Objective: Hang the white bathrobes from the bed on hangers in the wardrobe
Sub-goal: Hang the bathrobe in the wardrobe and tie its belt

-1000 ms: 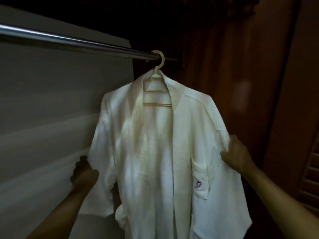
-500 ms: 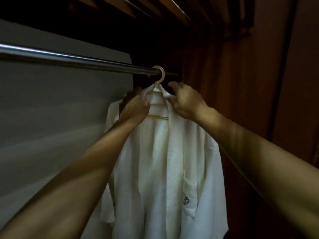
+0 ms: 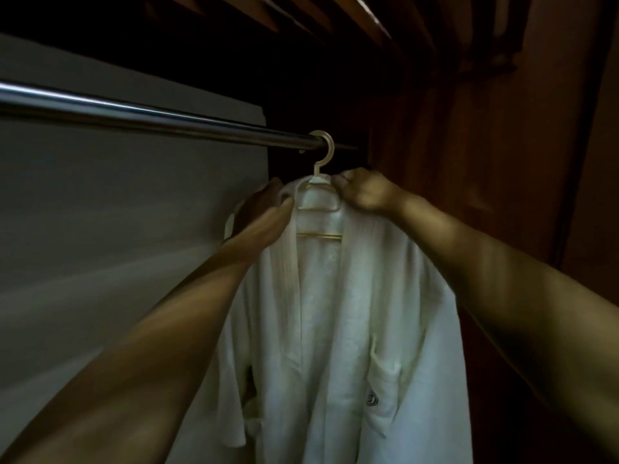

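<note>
A white bathrobe [image 3: 338, 316] hangs on a cream plastic hanger [image 3: 323, 162], whose hook sits over the metal wardrobe rail [image 3: 150, 117] near its right end. My left hand [image 3: 264, 209] grips the robe's collar on the left side of the hanger's neck. My right hand [image 3: 363, 194] pinches the collar on the right side, just below the hook. A chest pocket with a dark emblem [image 3: 371, 401] shows on the robe's right front. Both forearms reach up from below and cover parts of the robe's shoulders.
The pale back wall [image 3: 117, 229] of the wardrobe lies behind the rail on the left. Dark wooden panelling [image 3: 485, 162] closes in on the right, close to the robe. Wooden slats [image 3: 335, 18] run overhead. No other hangers show on the rail.
A second ago my hands were low at the robe's sleeves. They rose to the collar by the hanger's neck and now grip it on both sides; the view came closer.
</note>
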### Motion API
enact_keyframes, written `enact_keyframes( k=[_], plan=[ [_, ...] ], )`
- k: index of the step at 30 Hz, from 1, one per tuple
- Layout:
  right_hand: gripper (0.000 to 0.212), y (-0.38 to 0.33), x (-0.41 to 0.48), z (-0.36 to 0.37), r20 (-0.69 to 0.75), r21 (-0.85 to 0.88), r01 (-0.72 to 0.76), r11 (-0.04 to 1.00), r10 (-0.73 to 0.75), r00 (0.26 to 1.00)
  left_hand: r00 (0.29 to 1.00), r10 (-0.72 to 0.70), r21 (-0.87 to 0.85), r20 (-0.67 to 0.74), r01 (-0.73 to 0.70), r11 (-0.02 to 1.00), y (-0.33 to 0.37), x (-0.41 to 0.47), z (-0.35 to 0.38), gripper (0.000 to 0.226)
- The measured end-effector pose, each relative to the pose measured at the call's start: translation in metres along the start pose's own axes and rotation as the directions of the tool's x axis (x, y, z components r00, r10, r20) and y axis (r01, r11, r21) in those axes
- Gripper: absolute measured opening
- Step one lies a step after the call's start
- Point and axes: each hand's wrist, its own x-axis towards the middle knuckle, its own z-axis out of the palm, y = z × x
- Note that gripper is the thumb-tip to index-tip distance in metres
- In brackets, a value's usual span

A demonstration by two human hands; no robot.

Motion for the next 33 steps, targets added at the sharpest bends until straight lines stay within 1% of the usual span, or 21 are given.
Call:
enact_keyframes(
  k=[1,2,3,4,5,6,7,8,9,10,11,12,14,17,20,23,25,27,28,30,33],
  plan=[
    [0.052,-0.002,-0.002,-0.004,0.054,-0.018,-0.027,0.999,0.028,0.998,0.999,-0.024,-0.017,0.028,0.024,1.000,-0.001,0.001,0.000,0.054],
    [0.062,0.001,-0.003,-0.007,0.053,-0.021,-0.032,0.999,0.033,0.998,0.996,-0.048,-0.019,0.077,0.049,0.999,-0.005,0.004,-0.001,0.065],
    [0.078,0.005,-0.006,-0.009,-0.004,-0.017,-0.010,1.000,0.010,1.000,0.989,-0.098,-0.017,0.111,0.100,0.995,-0.008,0.005,-0.003,0.068],
    [0.092,0.010,-0.012,-0.007,-0.115,-0.020,0.005,1.000,-0.007,0.993,0.982,-0.152,-0.030,0.117,0.156,0.987,-0.012,0.004,-0.003,0.064],
    [0.091,0.014,-0.018,-0.002,-0.239,-0.010,0.008,1.000,-0.011,0.971,0.978,-0.194,-0.047,0.079,0.198,0.979,-0.017,0.002,-0.001,0.059],
    [0.077,0.016,-0.024,0.005,-0.333,-0.018,0.042,0.999,-0.046,0.942,0.979,-0.203,-0.069,0.011,0.203,0.977,-0.022,-0.002,0.004,0.053],
    [0.062,0.017,-0.027,0.014,-0.364,-0.074,0.092,0.993,-0.112,0.925,0.978,-0.191,-0.059,-0.081,0.186,0.981,-0.023,-0.011,0.011,0.048],
    [0.053,0.017,-0.027,0.022,-0.349,-0.153,0.141,0.978,-0.187,0.918,0.976,-0.156,-0.026,-0.154,0.154,0.988,-0.024,-0.020,0.017,0.046],
    [0.049,0.015,-0.027,0.026,-0.320,-0.211,0.167,0.963,-0.230,0.919,0.977,-0.087,0.021,-0.195,0.092,0.996,-0.023,-0.027,0.023,0.049],
    [0.048,0.016,-0.023,0.030,-0.318,-0.239,0.181,0.954,-0.253,0.914,0.983,-0.005,0.075,-0.186,0.019,0.997,-0.021,-0.031,0.028,0.054],
    [0.047,0.017,-0.021,0.032,-0.328,-0.230,0.175,0.957,-0.245,0.912,0.988,0.047,0.120,-0.148,-0.029,0.992,-0.021,-0.029,0.031,0.060],
    [0.047,0.019,-0.018,0.033,-0.347,-0.208,0.171,0.963,-0.236,0.907,0.993,0.064,0.132,-0.103,-0.050,0.990,-0.019,-0.024,0.031,0.065],
    [0.044,0.025,-0.012,0.033,-0.346,-0.198,0.148,0.969,-0.211,0.914,0.999,0.030,0.115,-0.038,-0.026,0.993,-0.016,-0.010,0.029,0.068],
    [0.042,0.037,-0.003,0.030,-0.302,-0.162,0.069,0.984,-0.116,0.946,0.998,0.005,0.130,0.070,-0.014,0.991,-0.010,0.007,0.028,0.069],
    [0.037,0.057,0.009,0.029,-0.269,-0.101,0.003,0.995,-0.030,0.963,0.982,-0.027,0.089,0.186,0.011,0.996,0.004,0.026,0.038,0.074],
    [0.036,0.076,0.017,0.031,-0.284,-0.106,-0.002,0.994,-0.028,0.958,0.962,-0.103,0.053,0.253,0.093,0.994,0.013,0.046,0.060,0.081],
    [0.037,0.084,0.019,0.040,-0.349,-0.169,0.001,0.986,-0.061,0.935,0.936,-0.165,0.033,0.310,0.163,0.986,0.003,0.061,0.087,0.096],
    [0.039,0.085,0.016,0.053,-0.453,-0.259,-0.001,0.966,-0.121,0.883,0.942,-0.195,-0.008,0.275,0.205,0.979,-0.018,0.075,0.127,0.112],
    [0.040,0.082,0.011,0.058,-0.522,-0.315,-0.026,0.949,-0.150,0.840,0.949,-0.205,-0.025,0.240,0.218,0.976,-0.021,0.073,0.139,0.113],
    [0.046,0.073,-0.001,0.066,-0.614,-0.386,-0.073,0.920,-0.197,0.764,0.957,-0.241,-0.040,0.160,0.250,0.967,0.001,0.041,0.128,0.106],
    [0.049,0.061,-0.034,0.087,-0.638,-0.324,-0.097,0.941,-0.142,0.757,0.959,-0.279,-0.051,0.051,0.282,0.958,0.021,-0.001,0.124,0.099]
  ],
)
